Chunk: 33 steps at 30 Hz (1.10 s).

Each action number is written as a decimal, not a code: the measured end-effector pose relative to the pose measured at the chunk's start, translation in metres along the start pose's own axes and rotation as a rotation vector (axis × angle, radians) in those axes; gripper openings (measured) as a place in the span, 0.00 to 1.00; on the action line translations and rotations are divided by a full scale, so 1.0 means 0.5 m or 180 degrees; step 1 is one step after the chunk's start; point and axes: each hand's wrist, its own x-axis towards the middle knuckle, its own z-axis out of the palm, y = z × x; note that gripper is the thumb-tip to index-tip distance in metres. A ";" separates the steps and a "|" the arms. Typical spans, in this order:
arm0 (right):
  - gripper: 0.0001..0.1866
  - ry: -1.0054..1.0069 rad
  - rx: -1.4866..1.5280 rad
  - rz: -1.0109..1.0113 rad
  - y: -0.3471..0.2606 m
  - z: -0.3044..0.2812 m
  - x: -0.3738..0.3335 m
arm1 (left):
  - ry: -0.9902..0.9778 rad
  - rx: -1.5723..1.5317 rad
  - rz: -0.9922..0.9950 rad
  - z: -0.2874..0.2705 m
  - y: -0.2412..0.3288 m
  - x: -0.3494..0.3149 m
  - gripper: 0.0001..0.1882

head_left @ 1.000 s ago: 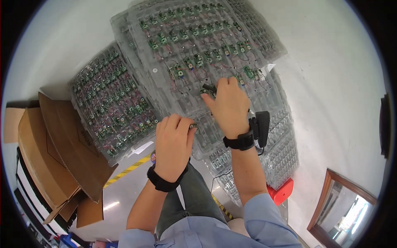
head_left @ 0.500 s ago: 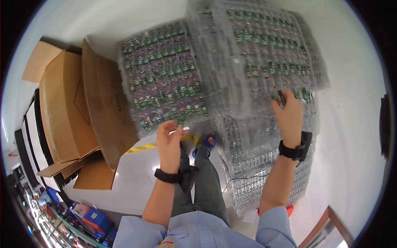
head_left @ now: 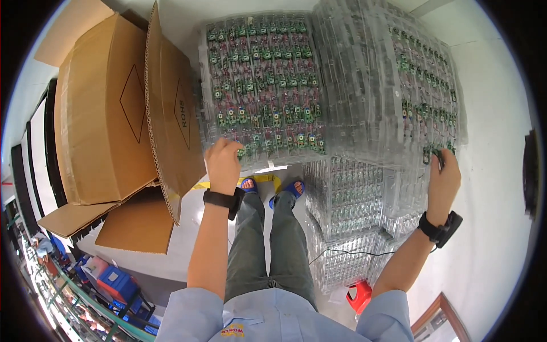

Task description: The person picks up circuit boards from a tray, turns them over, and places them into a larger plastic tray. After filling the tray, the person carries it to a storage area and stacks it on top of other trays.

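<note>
A clear plastic tray (head_left: 268,102) lies ahead of me, with rows of small green circuit boards (head_left: 276,118) and pinkish wires in its pockets. At its near left corner is my left hand (head_left: 223,165), fingers curled and closed by a green board; what they pinch is mostly hidden. Farther right, my right hand (head_left: 444,182) is closed, with a small dark strip-like piece (head_left: 439,158) between thumb and fingers. It is over the near edge of a second clear tray (head_left: 393,97), which tops a tall stack and also holds green boards.
Open cardboard boxes (head_left: 128,114) stand left of the trays, one flap upright beside them. More stacked clear trays (head_left: 353,199) rise from the floor, crossed by a thin black cable (head_left: 353,251). A red object (head_left: 359,296) is near my right arm. Yellow tape (head_left: 265,181) marks the floor.
My view has shifted, so trays and boxes appear larger. My left hand has moved to the tray's left corner. My right hand, farther right from the left one, still holds the dark piece.
</note>
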 end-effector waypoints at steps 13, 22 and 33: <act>0.20 -0.0869 0.1665 -0.2122 -0.367 0.204 -0.208 | -0.0262 0.0496 0.0741 -0.002 0.023 -0.009 0.14; 0.22 -0.0805 0.1493 -0.2167 -0.414 0.384 -0.228 | -0.0810 0.0882 0.0885 0.022 -0.004 -0.068 0.21; 0.06 0.0086 0.1670 0.0359 -0.161 -0.030 -0.191 | -0.1070 0.1170 0.1073 0.025 -0.051 -0.064 0.22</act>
